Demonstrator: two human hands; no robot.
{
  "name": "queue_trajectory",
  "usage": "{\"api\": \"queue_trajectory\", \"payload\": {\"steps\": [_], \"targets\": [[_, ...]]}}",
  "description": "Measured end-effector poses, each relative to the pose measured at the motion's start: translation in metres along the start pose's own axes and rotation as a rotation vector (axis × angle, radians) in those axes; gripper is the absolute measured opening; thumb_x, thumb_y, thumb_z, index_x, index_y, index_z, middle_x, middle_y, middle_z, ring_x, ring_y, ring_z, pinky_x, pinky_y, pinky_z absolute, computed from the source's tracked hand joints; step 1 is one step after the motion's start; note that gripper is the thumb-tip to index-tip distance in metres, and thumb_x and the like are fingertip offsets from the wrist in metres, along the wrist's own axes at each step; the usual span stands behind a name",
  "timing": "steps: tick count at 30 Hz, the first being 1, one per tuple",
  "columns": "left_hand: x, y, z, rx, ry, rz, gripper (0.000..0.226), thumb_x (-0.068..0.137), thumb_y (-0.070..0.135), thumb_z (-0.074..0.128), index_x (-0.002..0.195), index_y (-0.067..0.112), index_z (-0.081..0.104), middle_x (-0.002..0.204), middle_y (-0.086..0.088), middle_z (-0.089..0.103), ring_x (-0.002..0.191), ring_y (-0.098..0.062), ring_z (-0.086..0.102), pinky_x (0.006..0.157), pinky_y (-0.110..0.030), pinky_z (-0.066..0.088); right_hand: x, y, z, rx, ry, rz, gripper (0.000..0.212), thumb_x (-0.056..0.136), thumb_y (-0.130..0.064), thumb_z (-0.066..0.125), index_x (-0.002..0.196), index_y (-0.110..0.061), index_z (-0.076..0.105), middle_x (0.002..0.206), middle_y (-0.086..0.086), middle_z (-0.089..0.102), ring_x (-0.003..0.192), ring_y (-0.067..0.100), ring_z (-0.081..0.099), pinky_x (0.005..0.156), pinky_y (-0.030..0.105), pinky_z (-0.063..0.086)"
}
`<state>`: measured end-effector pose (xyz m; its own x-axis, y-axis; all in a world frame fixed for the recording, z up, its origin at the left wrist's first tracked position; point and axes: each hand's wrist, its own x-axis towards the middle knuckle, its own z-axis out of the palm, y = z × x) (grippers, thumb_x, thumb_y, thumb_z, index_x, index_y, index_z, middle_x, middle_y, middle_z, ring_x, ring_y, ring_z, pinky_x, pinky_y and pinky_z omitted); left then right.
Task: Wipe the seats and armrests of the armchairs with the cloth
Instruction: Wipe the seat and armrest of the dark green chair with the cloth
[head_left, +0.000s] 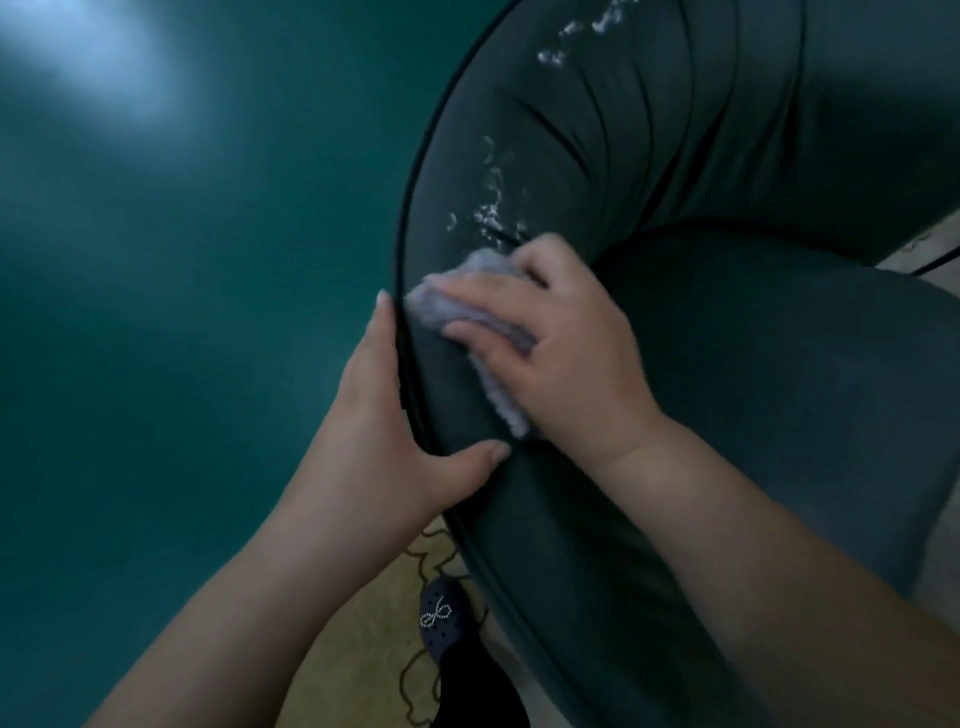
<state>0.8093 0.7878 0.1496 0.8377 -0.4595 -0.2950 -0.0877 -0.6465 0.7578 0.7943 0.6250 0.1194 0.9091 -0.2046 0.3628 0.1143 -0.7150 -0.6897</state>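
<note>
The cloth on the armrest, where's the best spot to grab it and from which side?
Take the cloth by its loose tail trailing toward the person, coming from below; the right hand covers the rest, pressed flat on the armrest.

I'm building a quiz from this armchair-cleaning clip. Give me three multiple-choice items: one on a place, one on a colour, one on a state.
1. Where is the cloth? A on the floor; B on the armrest; C on the seat cushion.
2. What colour is the cloth? A red; B light grey; C black.
3. What is the left hand doing? A hanging free; B holding a bottle; C gripping the armrest's edge.

Key: B, the right hand presses it there; B, pale grey pile shows; C, thumb and fingers straddle the piped edge.
</note>
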Motion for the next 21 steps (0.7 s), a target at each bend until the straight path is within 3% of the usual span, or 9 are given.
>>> {"api": "queue_trajectory", "payload": {"steps": [5, 7, 11, 13, 17, 19, 21], "targets": [[0.008, -0.005, -0.007, 0.011, -0.051, 0.012, 0.135, 0.048, 0.054, 0.08, 0.152, 0.037, -0.006, 0.154, 0.018, 0.023, 0.135, -0.002, 0.033, 0.109, -0.026, 0.035, -0.027, 0.029, -0.014, 0.177, 0.228, 0.53, 0.025, 0.088, -0.021, 0.066, 0.111, -0.032, 0.067, 0.096, -0.003, 0.048, 0.096, 0.01, 0.056, 0.089, 0.012, 0.043], [0.008, -0.007, -0.006, 0.009, -0.05, 0.04, 0.135, 0.05, 0.05, 0.081, 0.152, 0.035, -0.006, 0.154, 0.018, 0.023, 0.135, -0.003, 0.035, 0.11, -0.026, 0.035, -0.014, 0.014, -0.005, 0.19, 0.259, 0.452, 0.026, 0.088, -0.028, 0.065, 0.113, -0.033, 0.067, 0.097, -0.005, 0.047, 0.095, 0.004, 0.055, 0.089, 0.008, 0.039], [0.011, -0.01, -0.008, -0.004, -0.07, 0.082, 0.127, 0.052, 0.048, 0.082, 0.152, 0.036, 0.006, 0.149, 0.018, 0.034, 0.131, -0.003, 0.041, 0.106, -0.028, 0.042, 0.007, -0.015, 0.015, 0.044, 0.073, 0.089, 0.032, 0.086, -0.038, 0.063, 0.118, -0.035, 0.065, 0.095, -0.002, 0.045, 0.088, 0.011, 0.052, 0.078, 0.024, 0.049], [0.015, -0.01, -0.011, -0.008, -0.07, 0.063, 0.13, 0.05, 0.052, 0.08, 0.152, 0.039, 0.001, 0.151, 0.02, 0.03, 0.132, 0.001, 0.039, 0.106, -0.026, 0.041, -0.002, -0.005, 0.012, 0.04, 0.112, 0.151, 0.031, 0.087, -0.031, 0.064, 0.118, -0.031, 0.066, 0.096, 0.001, 0.047, 0.089, 0.012, 0.052, 0.08, 0.022, 0.048], [0.028, -0.007, -0.019, -0.014, -0.075, 0.037, 0.131, 0.049, 0.057, 0.077, 0.152, 0.041, -0.003, 0.153, 0.025, 0.025, 0.131, 0.004, 0.036, 0.1, -0.018, 0.036, -0.026, 0.023, -0.006, 0.195, 0.235, 0.545, 0.026, 0.089, -0.021, 0.065, 0.112, -0.032, 0.067, 0.099, 0.0, 0.051, 0.097, 0.003, 0.055, 0.087, 0.006, 0.037], [0.036, -0.004, -0.021, 0.012, -0.073, 0.05, 0.131, 0.049, 0.057, 0.076, 0.153, 0.038, -0.002, 0.154, 0.021, 0.026, 0.135, -0.001, 0.035, 0.108, -0.025, 0.035, -0.016, 0.019, -0.007, 0.182, 0.286, 0.545, 0.024, 0.088, -0.022, 0.066, 0.111, -0.03, 0.068, 0.099, -0.002, 0.051, 0.098, 0.004, 0.056, 0.089, 0.007, 0.038], [0.041, 0.0, -0.022, 0.045, -0.064, 0.065, 0.131, 0.049, 0.056, 0.076, 0.153, 0.034, 0.0, 0.154, 0.016, 0.028, 0.136, -0.004, 0.036, 0.11, -0.028, 0.035, 0.014, 0.005, -0.001, 0.161, 0.297, 0.377, 0.027, 0.087, -0.027, 0.066, 0.114, -0.028, 0.069, 0.099, -0.002, 0.05, 0.095, 0.003, 0.055, 0.088, 0.01, 0.042]]}}
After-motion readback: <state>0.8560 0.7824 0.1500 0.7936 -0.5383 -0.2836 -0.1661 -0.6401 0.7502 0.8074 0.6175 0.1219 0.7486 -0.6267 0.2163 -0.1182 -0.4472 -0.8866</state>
